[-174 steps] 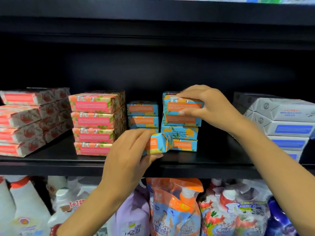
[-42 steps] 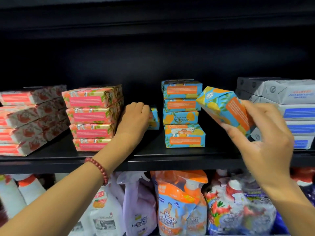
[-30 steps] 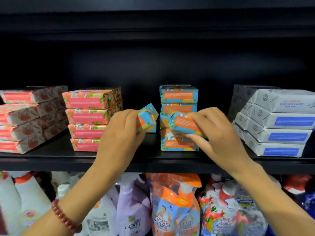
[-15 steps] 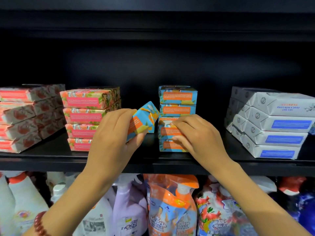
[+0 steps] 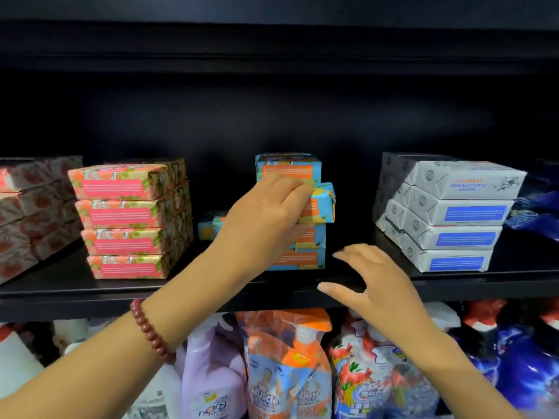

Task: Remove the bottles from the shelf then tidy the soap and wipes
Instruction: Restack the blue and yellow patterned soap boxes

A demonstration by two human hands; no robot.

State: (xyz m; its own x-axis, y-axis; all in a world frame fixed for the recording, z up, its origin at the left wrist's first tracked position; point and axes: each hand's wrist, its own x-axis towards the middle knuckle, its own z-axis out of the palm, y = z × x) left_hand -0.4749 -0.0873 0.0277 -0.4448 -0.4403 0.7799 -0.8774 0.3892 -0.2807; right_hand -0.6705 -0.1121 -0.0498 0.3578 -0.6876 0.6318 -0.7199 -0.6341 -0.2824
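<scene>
While no bottles show on the shelf (image 5: 181, 287), left hand (image 5: 266, 216) grips a crooked soap (image 5: 322, 202); right hand (image 5: 375, 282) spread, empty.

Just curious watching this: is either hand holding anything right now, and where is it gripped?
The left hand grips a blue soap box by its left end, against the blue stack. The right hand hangs open, holding nothing.

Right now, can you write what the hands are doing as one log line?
left hand: holding blue soap box at blue stack | right hand: open, empty, by shelf edge
</scene>
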